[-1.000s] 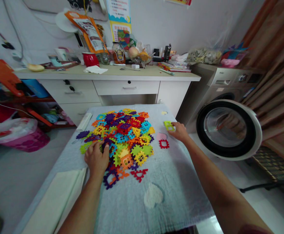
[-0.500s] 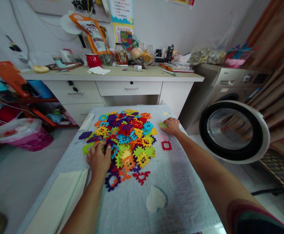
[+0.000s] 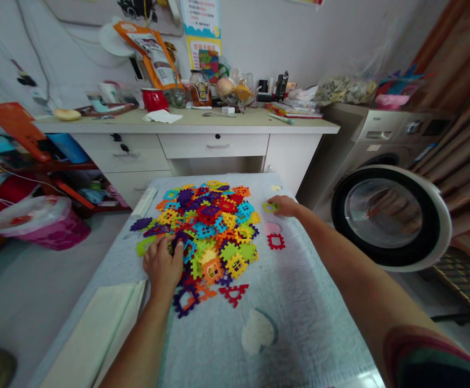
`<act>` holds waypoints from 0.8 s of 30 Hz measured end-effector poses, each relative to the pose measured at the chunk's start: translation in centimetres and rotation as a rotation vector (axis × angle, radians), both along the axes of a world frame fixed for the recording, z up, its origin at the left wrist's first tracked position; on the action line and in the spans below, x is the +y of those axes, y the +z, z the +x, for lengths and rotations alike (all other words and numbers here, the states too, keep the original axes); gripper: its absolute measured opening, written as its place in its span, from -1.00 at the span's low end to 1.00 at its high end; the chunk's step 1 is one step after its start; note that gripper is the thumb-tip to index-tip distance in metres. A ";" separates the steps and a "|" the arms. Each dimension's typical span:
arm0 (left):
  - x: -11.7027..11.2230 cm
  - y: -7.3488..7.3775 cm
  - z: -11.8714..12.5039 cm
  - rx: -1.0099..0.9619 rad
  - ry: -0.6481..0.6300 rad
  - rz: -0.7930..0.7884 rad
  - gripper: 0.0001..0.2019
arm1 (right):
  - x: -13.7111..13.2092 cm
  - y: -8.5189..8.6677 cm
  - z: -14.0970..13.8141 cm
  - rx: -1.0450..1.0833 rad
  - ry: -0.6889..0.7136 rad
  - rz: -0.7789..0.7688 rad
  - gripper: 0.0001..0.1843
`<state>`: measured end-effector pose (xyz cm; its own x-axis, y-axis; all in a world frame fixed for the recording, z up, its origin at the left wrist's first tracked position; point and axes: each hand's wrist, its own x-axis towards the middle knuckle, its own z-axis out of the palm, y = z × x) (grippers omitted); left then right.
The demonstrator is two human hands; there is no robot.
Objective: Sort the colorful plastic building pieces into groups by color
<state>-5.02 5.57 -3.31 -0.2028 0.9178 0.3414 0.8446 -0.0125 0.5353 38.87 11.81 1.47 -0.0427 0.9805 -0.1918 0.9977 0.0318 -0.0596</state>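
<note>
A heap of flat, toothed plastic puzzle tiles in many colours lies on a pale blue cloth-covered table. My left hand rests on the heap's near left edge, fingers curled down onto the tiles. My right hand reaches to the far right of the heap, fingertips touching a lime green tile on the cloth. A red square tile lies alone just nearer than that hand. A red triangular tile and a purple tile sit at the heap's near edge.
A cream folded cloth lies on the table's near left. Behind stands a white desk crowded with jars, cups and books. A washing machine with its round door open is at the right. A pink basket sits on the floor left.
My right hand has slid the lime green tile left and farther away, toward the heap's far right. My left hand has stayed on the heap. The view shifted slightly.
</note>
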 end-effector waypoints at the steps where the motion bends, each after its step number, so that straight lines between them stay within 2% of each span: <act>1: 0.0 0.0 0.0 0.000 0.001 -0.002 -0.57 | 0.0 0.1 0.1 -0.012 0.009 0.004 -0.34; 9: 0.2 -0.2 -0.1 0.009 -0.002 -0.006 -0.54 | -0.1 -0.2 0.8 0.021 -0.005 0.044 -0.38; 16: 0.2 -0.4 -0.3 0.010 -0.013 -0.006 -0.54 | -0.8 -0.7 2.2 0.081 -0.055 0.066 -0.15; 19: 0.3 -0.5 -0.3 0.022 -0.017 0.002 -0.53 | -0.9 -0.9 2.9 0.073 -0.068 0.044 -0.22; 24: 0.1 -0.2 -0.1 0.016 -0.008 0.012 -0.55 | -0.7 -0.8 3.0 0.052 -0.002 0.011 -0.33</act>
<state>-5.08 5.70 -3.52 -0.1901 0.9151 0.3555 0.8530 -0.0254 0.5213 41.89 11.10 0.70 -0.0508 0.9826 -0.1786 0.9933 0.0312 -0.1112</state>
